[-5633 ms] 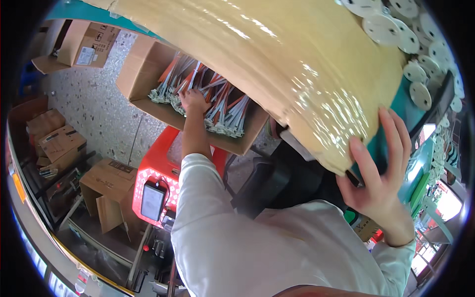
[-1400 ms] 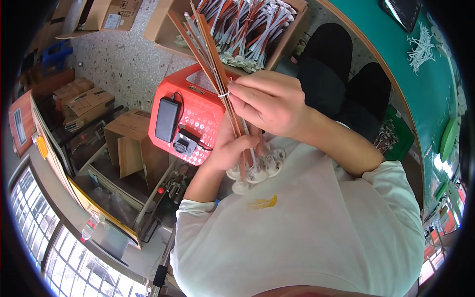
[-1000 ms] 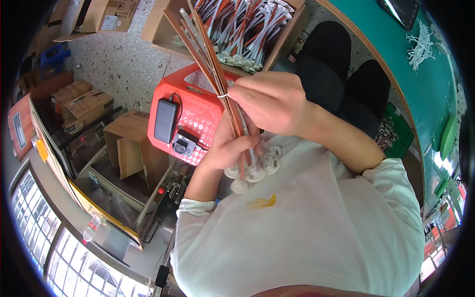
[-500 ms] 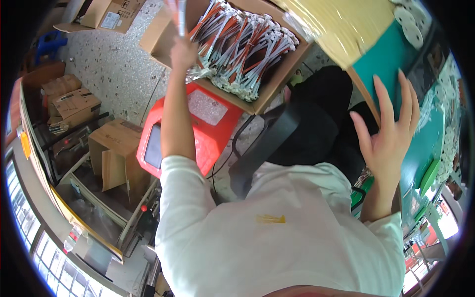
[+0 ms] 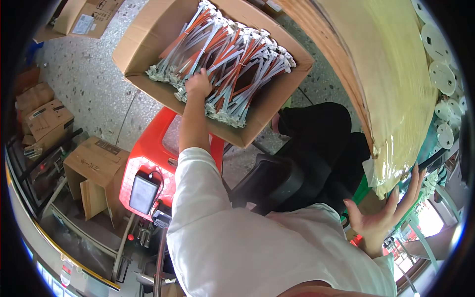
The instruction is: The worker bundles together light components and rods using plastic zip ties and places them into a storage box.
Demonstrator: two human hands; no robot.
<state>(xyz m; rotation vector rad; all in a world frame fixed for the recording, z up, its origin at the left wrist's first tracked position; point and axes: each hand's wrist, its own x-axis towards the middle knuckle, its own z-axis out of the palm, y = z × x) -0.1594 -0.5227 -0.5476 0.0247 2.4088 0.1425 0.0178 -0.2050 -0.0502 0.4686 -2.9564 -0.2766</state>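
Observation:
My left hand [image 5: 199, 84] reaches into an open cardboard box [image 5: 141, 47] at the upper middle. Its fingers curl onto a bundle of orange and white wires [image 5: 217, 62]; the fingertips are partly hidden among the strands. Several similar wire bundles [image 5: 252, 64] with white ends lie side by side in the box. My right hand [image 5: 378, 220] is raised at the right, fingers spread and nothing in it, near the lower end of a yellowish plastic-wrapped board [image 5: 391, 94].
A red stool [image 5: 148, 138] beside my left arm carries a dark rectangular device [image 5: 144, 192] with a cable. Cardboard boxes [image 5: 96, 166] stand at the left. White round discs [image 5: 438, 44] lie at the far right. A black armrest [image 5: 272, 178] is near my legs.
My left hand has lowered the wire bundle from above the box's left side into the box. My right hand has moved down, still spread. The view has shifted.

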